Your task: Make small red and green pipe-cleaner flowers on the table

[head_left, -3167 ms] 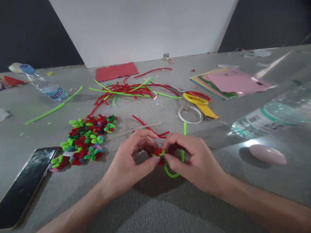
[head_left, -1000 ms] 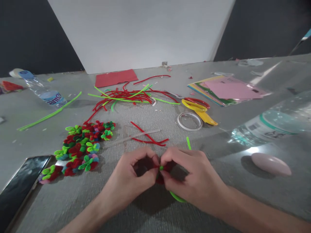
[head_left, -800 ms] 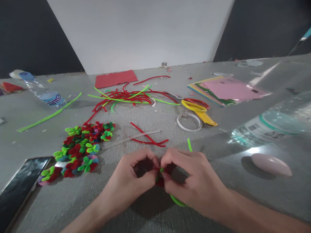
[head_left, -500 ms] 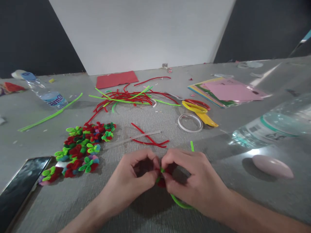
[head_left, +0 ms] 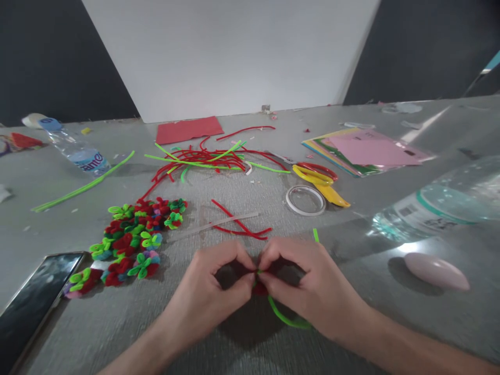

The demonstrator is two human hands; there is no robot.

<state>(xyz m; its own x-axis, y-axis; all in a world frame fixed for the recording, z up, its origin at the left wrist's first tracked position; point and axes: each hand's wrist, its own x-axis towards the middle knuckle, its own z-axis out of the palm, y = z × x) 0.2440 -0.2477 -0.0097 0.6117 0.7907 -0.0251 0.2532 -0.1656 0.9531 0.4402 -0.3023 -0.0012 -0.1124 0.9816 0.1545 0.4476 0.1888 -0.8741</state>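
Note:
My left hand (head_left: 213, 291) and my right hand (head_left: 308, 291) meet near the table's front edge, fingers pinched together on a small red pipe-cleaner flower (head_left: 259, 286). A green pipe cleaner (head_left: 287, 319) wraps round the flower, loops out below my right hand, and its free end pokes up behind my right knuckles. Most of the flower is hidden by my fingers. Finished red, green and blue flowers (head_left: 130, 239) lie in a cluster to the left.
Loose red and green pipe cleaners (head_left: 211, 156) lie mid-table, with short red pieces (head_left: 240, 226) just beyond my hands. Yellow scissors (head_left: 318, 177), a tape roll (head_left: 305, 200), coloured paper (head_left: 367, 151), two water bottles (head_left: 74, 148) (head_left: 441, 200), a phone (head_left: 35, 302) and a pink oval object (head_left: 435, 271) surround them.
My hands stayed pinched on the flower and drifted slightly toward me. The green pipe cleaner's loop below my right hand has shifted and its free end moved right.

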